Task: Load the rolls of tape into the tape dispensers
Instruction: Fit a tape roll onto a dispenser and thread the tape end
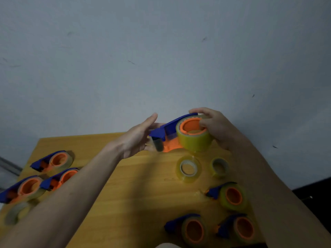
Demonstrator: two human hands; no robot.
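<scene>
Head: dispenser (pixel 166 135) between both hands (pixel 138 138).

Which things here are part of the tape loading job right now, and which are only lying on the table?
In the job now:
- held dispenser, with its tape roll on the orange hub
- left hand at its cutter end
- right hand gripping the roll end

Lying about:
- three loose rolls
- six loaded dispensers, e.g.
- wooden table
</scene>
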